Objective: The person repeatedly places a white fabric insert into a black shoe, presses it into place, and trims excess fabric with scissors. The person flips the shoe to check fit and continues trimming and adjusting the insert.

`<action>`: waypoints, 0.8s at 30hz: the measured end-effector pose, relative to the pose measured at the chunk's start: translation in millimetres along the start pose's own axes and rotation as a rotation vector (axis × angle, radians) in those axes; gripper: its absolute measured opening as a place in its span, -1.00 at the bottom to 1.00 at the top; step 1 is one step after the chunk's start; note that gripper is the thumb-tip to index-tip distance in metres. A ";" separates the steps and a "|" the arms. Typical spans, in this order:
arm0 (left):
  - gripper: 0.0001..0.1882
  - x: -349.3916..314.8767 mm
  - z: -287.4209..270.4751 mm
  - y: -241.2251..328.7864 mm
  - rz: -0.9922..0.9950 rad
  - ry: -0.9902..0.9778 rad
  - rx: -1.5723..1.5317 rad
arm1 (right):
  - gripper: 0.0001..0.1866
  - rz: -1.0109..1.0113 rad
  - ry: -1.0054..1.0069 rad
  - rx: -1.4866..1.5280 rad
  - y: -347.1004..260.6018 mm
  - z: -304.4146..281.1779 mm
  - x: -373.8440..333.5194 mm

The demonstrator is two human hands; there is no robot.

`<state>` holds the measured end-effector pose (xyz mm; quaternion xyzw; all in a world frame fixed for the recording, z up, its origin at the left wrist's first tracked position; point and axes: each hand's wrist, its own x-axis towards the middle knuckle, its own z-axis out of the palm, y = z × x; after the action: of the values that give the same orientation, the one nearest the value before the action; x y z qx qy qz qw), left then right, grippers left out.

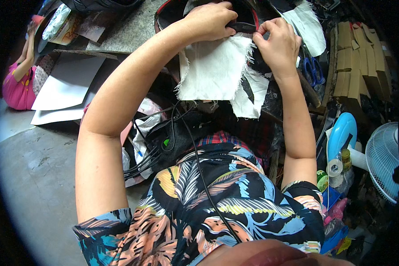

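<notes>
At the top of the view lies a curved black piece with red edging (158, 18); its kind does not show. Over its near edge my left hand (211, 22) bends its fingers, with the thumb toward a dark strip between them. At the right end of the red edging my right hand (277, 46) pinches with thumb and forefinger. Below both hands hangs a white cloth piece (210, 73) with frayed edges. Partly behind it is a second white cloth piece (250, 99). What lies under the left palm is hidden.
Blue-handled scissors (313, 71) lie right of my right hand, by another white cloth (307, 31). Stacked cardboard pieces (352, 62) and a fan (383, 159) stand at the right. At the far left are white sheets (68, 82) and a person in pink (20, 88). A black cable (193, 142) hangs before me.
</notes>
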<state>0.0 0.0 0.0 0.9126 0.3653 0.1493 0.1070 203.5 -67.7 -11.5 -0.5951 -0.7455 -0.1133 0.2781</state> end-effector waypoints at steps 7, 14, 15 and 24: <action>-0.69 1.4 9.1 -9.9 0.038 -0.028 -0.055 | -0.63 -0.245 -0.077 0.300 -41.7 -9.4 -42.4; -0.76 6.5 21.2 -16.6 -0.020 0.062 -0.097 | -0.68 -0.343 -0.012 0.102 -42.7 -1.7 -42.4; -0.77 5.8 23.1 -15.7 -0.015 0.091 -0.091 | -0.69 -0.345 -0.030 0.107 -41.3 -3.3 -40.6; -0.79 -3.5 29.6 -16.4 0.148 0.242 0.014 | -0.73 -0.387 -0.056 0.071 -40.4 -9.6 -31.5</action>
<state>-2.4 6.6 -33.3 0.9131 0.3085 0.2629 0.0443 172.1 -109.3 -14.3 -0.4332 -0.8570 -0.1216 0.2513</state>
